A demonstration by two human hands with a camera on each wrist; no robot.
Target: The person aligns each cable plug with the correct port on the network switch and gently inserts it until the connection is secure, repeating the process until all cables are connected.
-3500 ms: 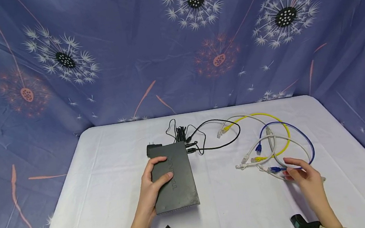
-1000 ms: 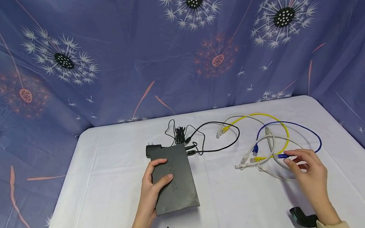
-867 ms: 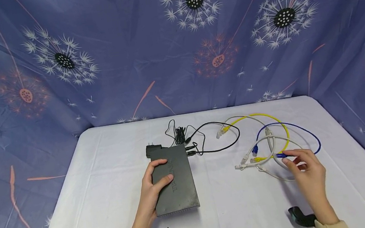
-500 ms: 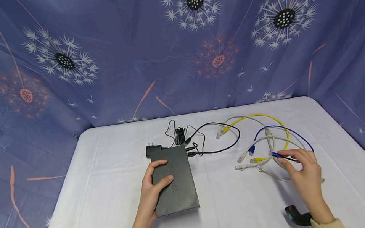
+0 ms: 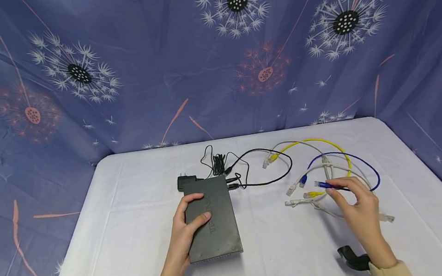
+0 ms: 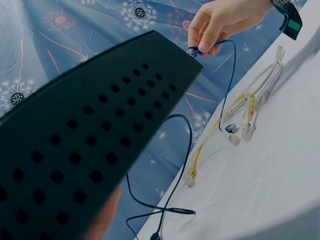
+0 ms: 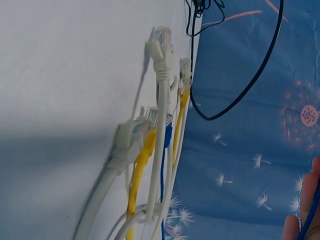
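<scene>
My left hand holds a flat dark-grey network switch by its left side, thumb on top and fingers around the edge. Rows of vent holes on its side fill much of the left wrist view. My right hand pinches one end of a blue Ethernet cable between thumb and fingertips, its clear plug pointing left toward the switch, some distance apart. The cable's other plug lies on the table. In the right wrist view only a few fingers show at the edge.
Grey and yellow Ethernet cables lie tangled at right, beneath the blue one. Behind the switch are a black power adapter and its bundled cord. Black leads run from near its right edge. A patterned curtain hangs behind the white table.
My right hand has picked up the blue Ethernet cable's end, lifted it from the pile and carried it left. The loose blue plug shifted slightly left. My left hand keeps holding the switch.
</scene>
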